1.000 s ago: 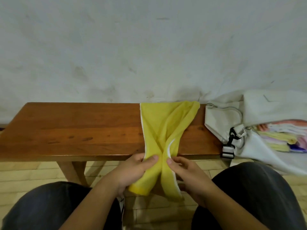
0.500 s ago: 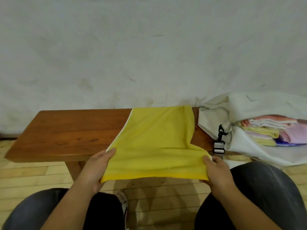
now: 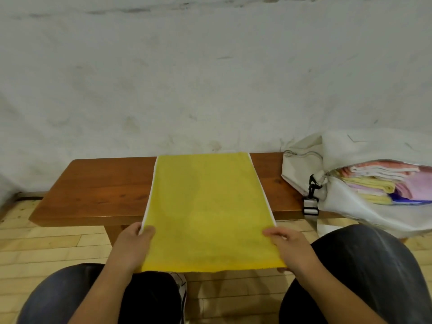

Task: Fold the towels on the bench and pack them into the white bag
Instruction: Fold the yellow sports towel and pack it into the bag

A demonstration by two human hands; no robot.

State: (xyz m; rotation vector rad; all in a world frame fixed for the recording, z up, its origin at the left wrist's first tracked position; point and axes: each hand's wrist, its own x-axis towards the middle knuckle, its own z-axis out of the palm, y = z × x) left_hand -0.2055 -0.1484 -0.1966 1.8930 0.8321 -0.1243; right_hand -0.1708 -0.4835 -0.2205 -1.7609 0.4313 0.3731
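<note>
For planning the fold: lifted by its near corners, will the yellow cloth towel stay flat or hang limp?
Probably limp: past the brown wooden bench, the yellow cloth towel is flat only because the left hand and right hand stretch it. It looks thin, so likely light.

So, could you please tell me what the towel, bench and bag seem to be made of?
Towel: matte yellow cloth, probably terry, white-edged; its near hem looks fuzzy.
Bench: reddish-brown wood with a sheen, likely varnished; grain and knots show.
Bag: off-white woven fabric, maybe canvas or nylon; it slumps and creases.
</note>
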